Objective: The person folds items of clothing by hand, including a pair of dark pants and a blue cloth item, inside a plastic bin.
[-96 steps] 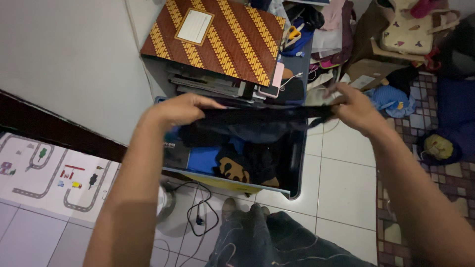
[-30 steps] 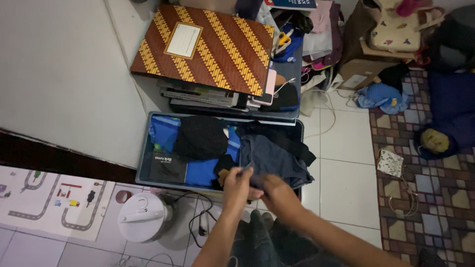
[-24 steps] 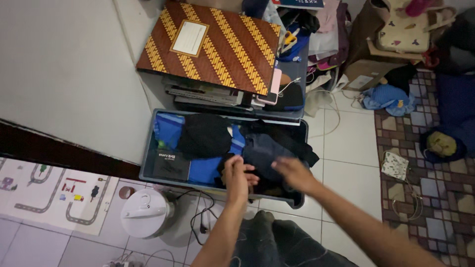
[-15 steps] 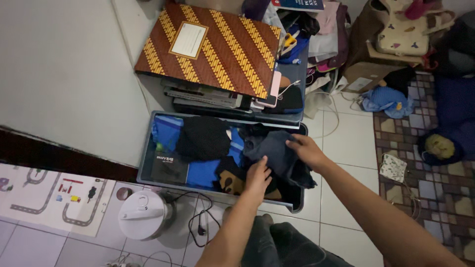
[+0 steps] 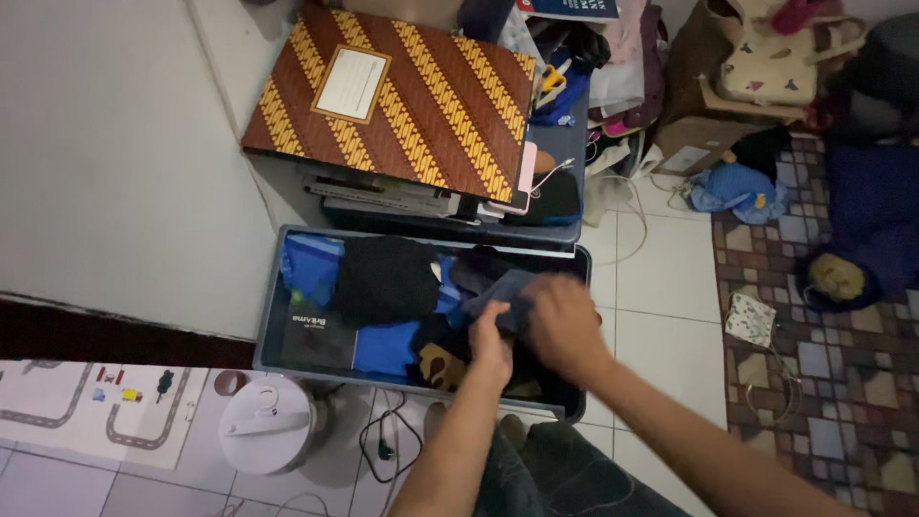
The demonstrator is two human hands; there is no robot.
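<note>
An open grey drawer (image 5: 271,316) holds folded clothes: blue pieces, a black knit piece (image 5: 385,278) and a dark box. My left hand (image 5: 489,342) and my right hand (image 5: 560,325) are both inside the drawer's right part. They press and grip a dark blue-grey garment (image 5: 503,290) that lies bunched there. My right hand is blurred. A brown and black patterned cloth (image 5: 439,363) lies just left of my left hand.
A brown folder with yellow stripes (image 5: 392,91) lies on top of the cabinet above a stack of books. A white round pot (image 5: 263,424) and a black cable (image 5: 383,440) sit on the tiled floor. Bags, clothes and a patterned mat (image 5: 823,373) crowd the right side.
The dark garment, held stretched above the drawer earlier, has been folded and laid into the drawer's right part. Both hands have drawn together over it.
</note>
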